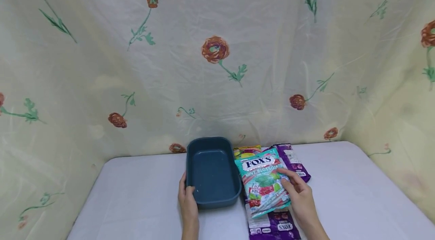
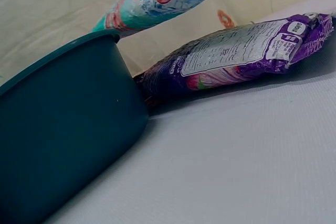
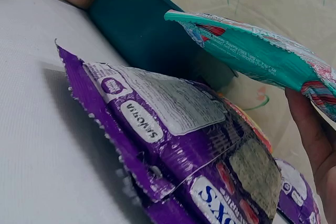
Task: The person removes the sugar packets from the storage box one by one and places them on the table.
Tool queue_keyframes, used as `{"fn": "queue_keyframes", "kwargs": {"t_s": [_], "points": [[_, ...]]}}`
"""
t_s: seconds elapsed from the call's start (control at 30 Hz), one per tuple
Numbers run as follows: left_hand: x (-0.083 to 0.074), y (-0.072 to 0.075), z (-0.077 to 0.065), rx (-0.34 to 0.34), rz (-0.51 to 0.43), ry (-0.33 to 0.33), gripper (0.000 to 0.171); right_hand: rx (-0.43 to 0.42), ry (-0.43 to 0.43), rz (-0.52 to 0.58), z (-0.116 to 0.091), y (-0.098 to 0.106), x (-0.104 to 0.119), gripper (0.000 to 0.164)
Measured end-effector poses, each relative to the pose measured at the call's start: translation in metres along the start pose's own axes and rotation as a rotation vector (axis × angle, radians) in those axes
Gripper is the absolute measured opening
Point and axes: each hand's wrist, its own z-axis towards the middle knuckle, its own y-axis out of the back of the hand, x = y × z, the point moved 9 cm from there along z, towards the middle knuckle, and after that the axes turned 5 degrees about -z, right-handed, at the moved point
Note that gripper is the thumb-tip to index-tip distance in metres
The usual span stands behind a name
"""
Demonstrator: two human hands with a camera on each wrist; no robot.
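A dark blue-green rectangular tub (image 1: 214, 204) stands on the table with its inside bare. My left hand (image 1: 188, 202) grips its near left side, the thumb by the rim. To the right of the tub, my right hand (image 1: 300, 194) pinches the right edge of a teal Fox's Mint Blossom candy bag (image 1: 263, 183). That bag is raised above a purple Fox's candy bag (image 3: 173, 114) lying on the table, and its left end hangs close to the tub's rim in the left wrist view.
Behind the teal bag lie another purple candy bag (image 1: 295, 164) and a yellow candy bag (image 1: 248, 151), both partly covered. A white cloth covers the table (image 1: 142, 194). A flowered curtain (image 1: 265, 62) hangs behind and on both sides.
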Motion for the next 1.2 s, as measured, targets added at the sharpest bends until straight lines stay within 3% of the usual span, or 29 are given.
{"fn": "queue_keyframes", "kwargs": {"t_s": [0.33,0.57,0.9,1.2], "points": [[0.0,0.001,0.0,0.004,0.004,0.01,0.06,-0.02,-0.063,-0.014,-0.009,0.014,-0.015,0.042],[0.002,0.0,-0.002,0.002,0.016,0.023,0.06,-0.016,-0.185,-0.054,-0.015,0.03,-0.033,0.047],[-0.001,0.009,-0.002,-0.014,0.041,0.032,0.061,-0.027,-0.292,-0.128,-0.019,0.045,-0.05,0.048],[0.005,0.0,0.0,0.002,0.042,0.035,0.061,-0.039,-0.28,-0.203,-0.019,0.066,-0.054,0.048]]}}
